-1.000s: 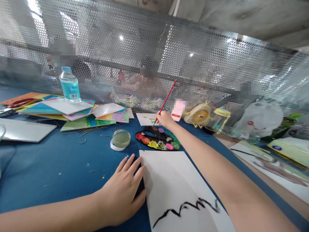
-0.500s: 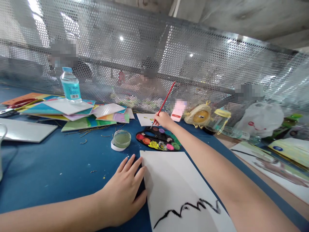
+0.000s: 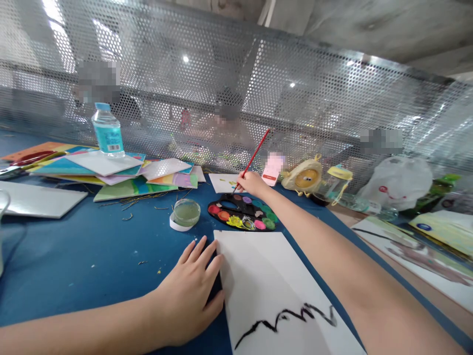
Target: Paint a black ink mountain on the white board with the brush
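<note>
Now, red paintbrush (image 3: 255,155), tilted, within right hand's (image 3: 253,183) grip

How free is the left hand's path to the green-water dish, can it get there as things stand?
Probably yes. The left hand rests on the blue table mat just below the shallow dish of greenish liquid, with nothing standing between them. The white paper sheet lies to the hand's right, off that path.

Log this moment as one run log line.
Left hand | flat on blue tabletop, beside white paper sheet | Right hand | holding red-handled paintbrush | near black oval paint palette
</note>
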`<control>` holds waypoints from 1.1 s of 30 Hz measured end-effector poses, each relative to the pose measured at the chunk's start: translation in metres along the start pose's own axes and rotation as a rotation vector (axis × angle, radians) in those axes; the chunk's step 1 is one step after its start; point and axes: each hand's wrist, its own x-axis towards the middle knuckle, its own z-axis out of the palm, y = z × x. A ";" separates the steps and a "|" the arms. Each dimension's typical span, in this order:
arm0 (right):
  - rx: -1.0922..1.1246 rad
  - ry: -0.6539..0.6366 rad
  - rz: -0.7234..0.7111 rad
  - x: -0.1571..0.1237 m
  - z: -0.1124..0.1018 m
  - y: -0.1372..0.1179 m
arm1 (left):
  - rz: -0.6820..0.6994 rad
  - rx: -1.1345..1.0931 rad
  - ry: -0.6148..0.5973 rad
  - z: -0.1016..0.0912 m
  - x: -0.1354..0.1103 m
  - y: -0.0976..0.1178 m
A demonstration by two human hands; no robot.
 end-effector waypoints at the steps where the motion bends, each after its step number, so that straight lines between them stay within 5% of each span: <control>1: -0.016 0.001 -0.009 0.000 0.000 0.000 | -0.001 0.000 0.000 0.000 0.000 0.000; 16: -0.306 0.040 -0.183 -0.003 -0.005 -0.012 | -0.012 -0.010 -0.023 -0.003 0.001 0.001; 33: -0.399 0.044 -0.109 -0.007 -0.008 -0.024 | 0.001 -0.015 0.012 0.001 0.000 -0.001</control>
